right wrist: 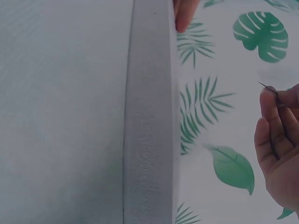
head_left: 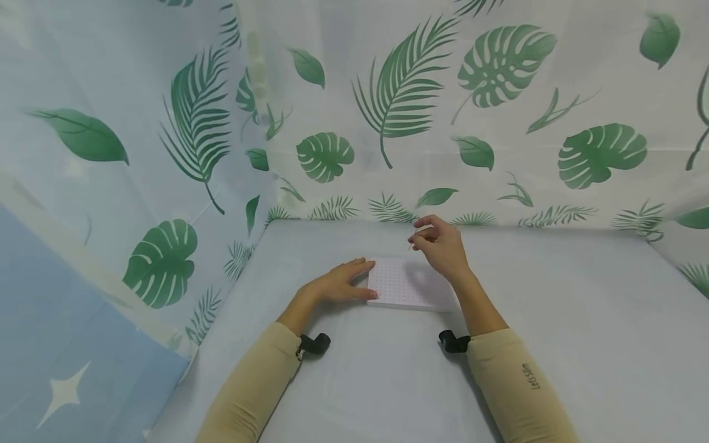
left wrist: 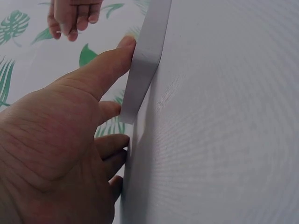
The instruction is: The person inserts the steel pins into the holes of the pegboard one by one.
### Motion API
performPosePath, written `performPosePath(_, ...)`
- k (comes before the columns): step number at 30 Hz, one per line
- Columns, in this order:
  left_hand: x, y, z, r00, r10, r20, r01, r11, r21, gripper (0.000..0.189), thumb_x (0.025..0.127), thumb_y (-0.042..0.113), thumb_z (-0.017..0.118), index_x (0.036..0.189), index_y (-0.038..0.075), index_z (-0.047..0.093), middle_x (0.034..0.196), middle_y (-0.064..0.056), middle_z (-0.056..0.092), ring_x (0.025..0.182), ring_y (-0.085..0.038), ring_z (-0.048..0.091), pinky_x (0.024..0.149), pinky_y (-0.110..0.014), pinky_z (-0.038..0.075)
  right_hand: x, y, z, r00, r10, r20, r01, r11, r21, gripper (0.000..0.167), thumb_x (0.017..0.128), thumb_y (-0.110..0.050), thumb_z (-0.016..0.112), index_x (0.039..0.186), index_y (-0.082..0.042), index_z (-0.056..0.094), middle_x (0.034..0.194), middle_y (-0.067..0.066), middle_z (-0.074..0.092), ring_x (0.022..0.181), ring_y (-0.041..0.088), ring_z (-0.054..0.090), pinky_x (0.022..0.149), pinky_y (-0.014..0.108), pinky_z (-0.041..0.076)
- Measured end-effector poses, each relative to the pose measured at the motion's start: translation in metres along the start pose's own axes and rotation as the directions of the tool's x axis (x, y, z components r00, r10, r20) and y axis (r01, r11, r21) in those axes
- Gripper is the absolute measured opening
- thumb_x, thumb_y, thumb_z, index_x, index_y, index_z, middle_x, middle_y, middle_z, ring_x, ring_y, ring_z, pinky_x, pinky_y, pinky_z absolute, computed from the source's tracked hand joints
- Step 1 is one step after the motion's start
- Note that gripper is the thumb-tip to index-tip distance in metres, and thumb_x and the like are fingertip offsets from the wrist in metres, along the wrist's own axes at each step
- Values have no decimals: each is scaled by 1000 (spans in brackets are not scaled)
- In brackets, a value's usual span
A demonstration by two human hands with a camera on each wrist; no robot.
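A flat white board point(head_left: 399, 283) with rows of small holes across its top lies in front of me. At its left end is my left hand point(head_left: 343, 283), spread with fairly straight fingers. The thumb touches the near left corner and the index finger lies by the far left one. Above the board's far edge, my right hand point(head_left: 445, 247) is raised and pinches a thin, pointed needle-like pin point(right wrist: 267, 87) between thumb and fingertips. Its dark tip sticks out past the fingers in the right wrist view, clear of the board.
The board rests on a table covered in pale cloth point(head_left: 388, 381). Behind and to the left hang white curtains point(head_left: 343, 80) printed with green leaves, and a blue cloth point(head_left: 100, 357) with a white star is at the lower left. Dark wrist cameras point(head_left: 316, 344) sit at both cuffs.
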State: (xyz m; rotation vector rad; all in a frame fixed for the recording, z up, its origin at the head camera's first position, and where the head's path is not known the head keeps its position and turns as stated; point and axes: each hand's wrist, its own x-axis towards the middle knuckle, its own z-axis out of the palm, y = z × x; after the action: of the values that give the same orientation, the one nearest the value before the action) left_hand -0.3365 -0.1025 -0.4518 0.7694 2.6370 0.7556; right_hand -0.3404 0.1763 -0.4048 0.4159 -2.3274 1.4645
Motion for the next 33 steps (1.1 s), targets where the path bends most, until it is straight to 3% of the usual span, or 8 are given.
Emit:
performPosePath(5, 0, 2, 0, 1000, -10, 3, 10, 1000, -1, 88, 92, 64, 68, 165, 27, 32, 175, -6, 20, 162, -31, 16, 131, -56, 16, -5, 2, 6, 999, -15, 34, 15, 1000, -19, 13, 98, -4, 63, 110, -7, 66, 90, 14, 80, 74, 25, 75, 63, 23, 55)
performPosePath(17, 1, 1, 1, 1000, -5, 5, 5, 1000, -8, 89, 92, 65, 68, 165, 27, 33, 175, -7, 21, 162, -32, 17, 130, -57, 17, -12, 7, 19, 984, 29, 178, -40, 997, 58, 8, 102, -5, 63, 109, -2, 65, 97, 20, 79, 77, 28, 73, 73, 35, 61)
performPosePath(21, 1, 0, 1, 1000, -2, 4, 2, 1000, -13, 89, 92, 66, 67, 165, 27, 33, 175, -7, 21, 162, -32, 17, 130, -57, 18, -14, 8, 20, 975, 32, 222, -40, 999, 31, 9, 103, -6, 61, 109, -1, 65, 99, 20, 79, 78, 26, 72, 72, 27, 58)
performPosePath(28, 0, 0, 1, 1000, 2, 13, -2, 1000, -14, 89, 92, 67, 67, 165, 28, 32, 175, -6, 20, 162, -31, 15, 130, -58, 16, -17, 10, 24, 955, 21, 297, -18, 1000, -13, 7, 103, -4, 61, 107, -2, 66, 97, 16, 78, 78, 27, 72, 73, 35, 61)
performPosePath(33, -2, 1, 0, 1000, 18, 12, -18, 1000, -8, 87, 94, 65, 66, 165, 27, 32, 175, -6, 20, 162, -31, 15, 131, -57, 16, -18, 13, 27, 942, -1, 335, 24, 998, -66, 6, 102, -4, 62, 106, -5, 66, 97, 15, 78, 77, 23, 72, 72, 31, 59)
